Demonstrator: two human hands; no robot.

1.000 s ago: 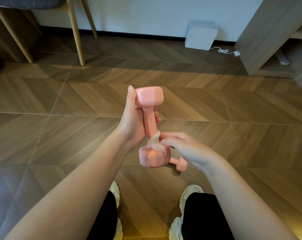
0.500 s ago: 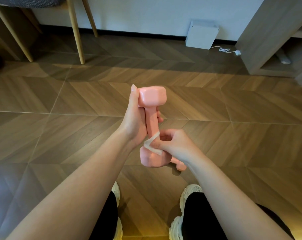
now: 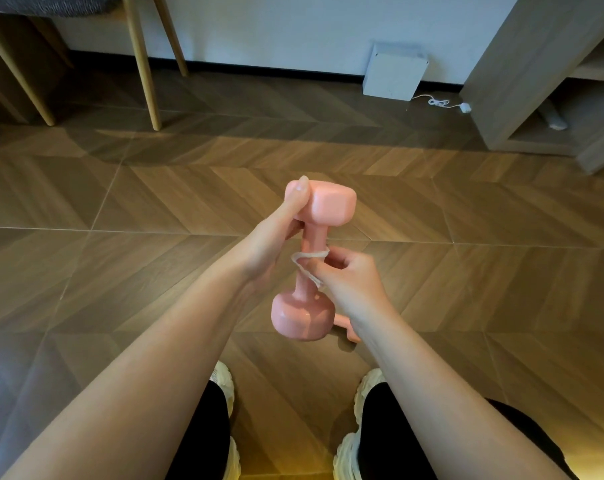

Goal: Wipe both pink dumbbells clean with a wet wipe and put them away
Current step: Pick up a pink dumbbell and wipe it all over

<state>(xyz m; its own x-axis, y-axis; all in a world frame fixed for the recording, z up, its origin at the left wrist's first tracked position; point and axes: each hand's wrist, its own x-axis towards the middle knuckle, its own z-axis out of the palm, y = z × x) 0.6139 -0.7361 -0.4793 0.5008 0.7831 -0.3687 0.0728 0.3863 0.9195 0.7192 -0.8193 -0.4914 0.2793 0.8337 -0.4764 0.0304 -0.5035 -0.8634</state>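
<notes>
The left hand (image 3: pixel 269 247) holds one pink dumbbell (image 3: pixel 314 240) straight up above the floor (image 3: pixel 120 271). Its fingers curl round the bar and its thumb lies on the top end. The right hand (image 3: pixel 352 282) pinches the wet wipe (image 3: pixel 307 261) round the middle of the bar. The other pink dumbbell (image 3: pixel 345 323) lies on the floor just behind the bottom end.

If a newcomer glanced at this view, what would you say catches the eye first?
A pink dumbbell stands upright at the centre, held above the wooden floor by the person's left grip, thumb along its top head. The right grip pinches a wet wipe looped round the handle. A second pink dumbbell peeks out on the floor behind the right wrist.
</notes>
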